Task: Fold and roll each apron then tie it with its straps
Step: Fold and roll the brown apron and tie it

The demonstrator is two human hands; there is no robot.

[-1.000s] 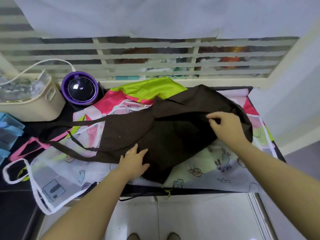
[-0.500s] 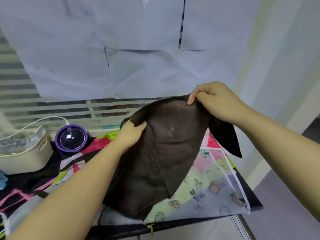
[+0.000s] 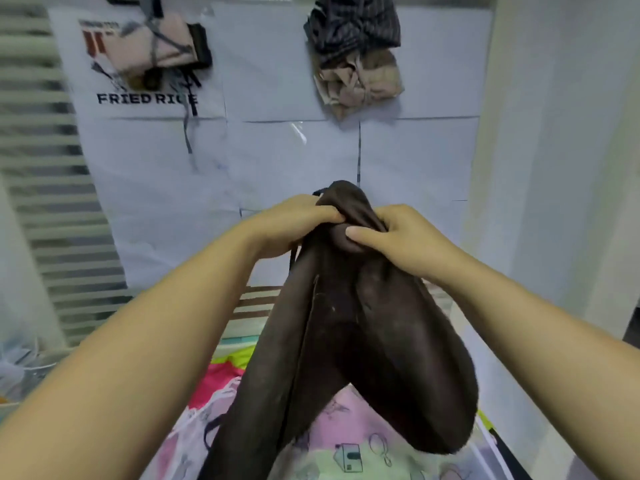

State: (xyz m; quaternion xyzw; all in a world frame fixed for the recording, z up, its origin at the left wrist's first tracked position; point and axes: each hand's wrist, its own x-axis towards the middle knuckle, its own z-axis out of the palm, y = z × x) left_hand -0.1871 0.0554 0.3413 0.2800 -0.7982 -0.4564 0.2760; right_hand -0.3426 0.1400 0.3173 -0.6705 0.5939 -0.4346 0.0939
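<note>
A dark brown apron point(image 3: 349, 344) hangs in the air in front of me, folded lengthwise, its two halves drooping toward the table. My left hand point(image 3: 291, 230) and my right hand point(image 3: 398, 237) meet at its top edge, and both grip the bunched cloth there. A thin brown strap point(image 3: 293, 258) dangles just under my left hand. Beneath the apron lie colourful printed aprons point(image 3: 349, 441) in pink, green and white, spread flat on the table.
Two rolled and tied apron bundles point(image 3: 356, 53) hang high on the white paper-covered wall, with another point(image 3: 159, 46) beside a "FRIED RICE" print. A slatted window point(image 3: 45, 188) fills the left side. A white wall point(image 3: 554, 168) stands on the right.
My hands have come together at the top of the brown apron and lifted it higher, folding it in half. The view has tilted up toward the wall.
</note>
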